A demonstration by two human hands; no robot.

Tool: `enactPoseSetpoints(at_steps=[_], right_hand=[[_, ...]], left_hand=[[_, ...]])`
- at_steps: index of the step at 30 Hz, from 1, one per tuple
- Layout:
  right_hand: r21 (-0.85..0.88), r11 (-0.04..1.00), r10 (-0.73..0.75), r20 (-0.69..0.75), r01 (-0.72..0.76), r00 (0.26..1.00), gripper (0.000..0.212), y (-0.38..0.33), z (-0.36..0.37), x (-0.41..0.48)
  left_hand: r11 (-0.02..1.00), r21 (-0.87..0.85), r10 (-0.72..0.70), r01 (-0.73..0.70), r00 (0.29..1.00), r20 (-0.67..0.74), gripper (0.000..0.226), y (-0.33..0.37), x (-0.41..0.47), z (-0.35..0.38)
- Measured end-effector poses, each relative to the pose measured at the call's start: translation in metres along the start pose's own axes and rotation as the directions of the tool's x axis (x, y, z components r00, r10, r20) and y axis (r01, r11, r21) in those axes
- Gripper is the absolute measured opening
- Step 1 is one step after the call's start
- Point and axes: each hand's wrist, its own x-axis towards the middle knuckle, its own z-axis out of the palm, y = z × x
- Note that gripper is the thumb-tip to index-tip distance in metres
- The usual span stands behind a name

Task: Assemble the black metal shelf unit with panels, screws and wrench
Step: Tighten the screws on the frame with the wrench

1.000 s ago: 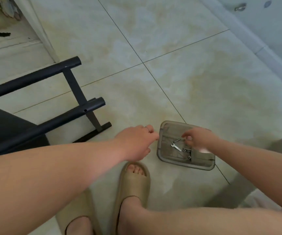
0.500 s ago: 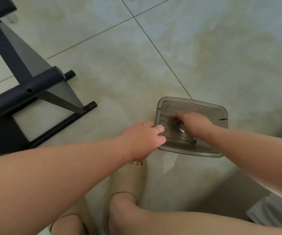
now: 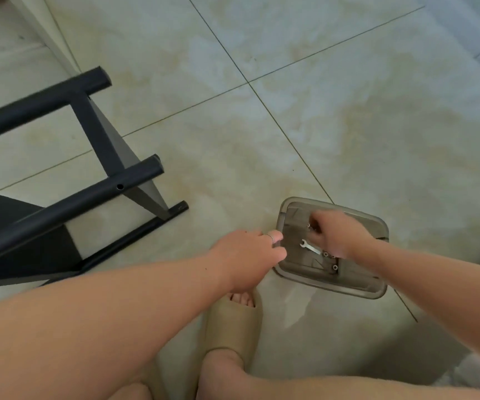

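The right hand (image 3: 337, 235) is reaching into the tray (image 3: 331, 285), its fingers (image 3: 315, 226) curled down toward the floor of it. Blur is hiding whether they are pinching anything. The wrench (image 3: 309, 246) is lying flat just below those fingertips, apart from them, with screws (image 3: 335, 267) nearby. The left hand (image 3: 247, 255) is holding the tray's left rim. Half a second ago the right hand was covering most of the wrench — now it is showing whole.

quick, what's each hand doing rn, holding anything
Left hand: fingers curled at the left rim of the tray; whether it grips cannot be told.
Right hand: fingers down among the screws, blurred; cannot tell. The wrench lies free in the tray.
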Motion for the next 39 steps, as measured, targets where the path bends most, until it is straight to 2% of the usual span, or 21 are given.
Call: enactPoseSetpoints(at_steps=[3,6,9,12,17,21,27,31,33,37,39], right_hand=[[0.165,0.984,-0.053,-0.107,0.07,0.993,0.017,-0.031,-0.039,-0.018],[0.248,0.961,-0.066,-0.234,0.125,0.97,0.002,-0.071,-0.08,-0.038],[0.265,0.946,-0.105,-0.299,0.188,0.948,0.006,-0.116,-0.12,-0.062],[0.301,0.917,-0.157,-0.329,0.261,0.931,0.013,-0.166,-0.154,-0.091],[0.418,0.854,-0.159,-0.357,0.31,0.92,0.011,-0.243,-0.173,-0.132],[0.499,0.804,-0.135,-0.377,0.324,0.916,0.015,-0.282,-0.167,-0.152],[0.651,0.713,-0.056,-0.319,0.262,0.946,0.014,-0.297,-0.164,-0.152],[0.816,0.537,0.017,-0.263,0.213,0.965,0.014,-0.294,-0.164,-0.141],[0.852,0.484,0.01,-0.235,0.201,0.972,0.018,-0.29,-0.162,-0.133],[0.845,0.497,-0.046,-0.199,0.195,0.979,0.013,-0.279,-0.154,-0.115],[0.827,0.526,-0.059,-0.198,0.199,0.978,0.01,-0.273,-0.148,-0.107]], left_hand=[[0.997,0.061,-0.055,0.055,0.998,-0.004,0.036,-0.014,-0.027,-0.033],[0.983,0.057,-0.173,0.174,0.985,-0.028,0.031,-0.027,-0.062,-0.069],[0.939,-0.092,-0.341,0.331,0.933,-0.113,0.027,-0.041,-0.105,-0.094],[0.86,-0.27,-0.487,0.433,0.854,-0.182,0.023,-0.051,-0.15,-0.11],[0.686,-0.547,-0.669,0.48,0.712,-0.214,0.015,-0.063,-0.215,-0.118],[0.598,-0.608,-0.746,0.523,0.641,-0.183,0.026,-0.072,-0.246,-0.112],[0.539,-0.598,-0.773,0.594,0.631,-0.071,0.045,-0.097,-0.265,-0.097],[0.522,-0.603,-0.76,0.604,0.649,-0.008,0.049,-0.111,-0.264,-0.092],[0.527,-0.596,-0.749,0.606,0.663,0.013,0.048,-0.115,-0.259,-0.092],[0.525,-0.636,-0.709,0.566,0.704,0.041,0.039,-0.12,-0.243,-0.089],[0.459,-0.719,-0.7,0.522,0.711,0.068,0.027,-0.125,-0.231,-0.086]])
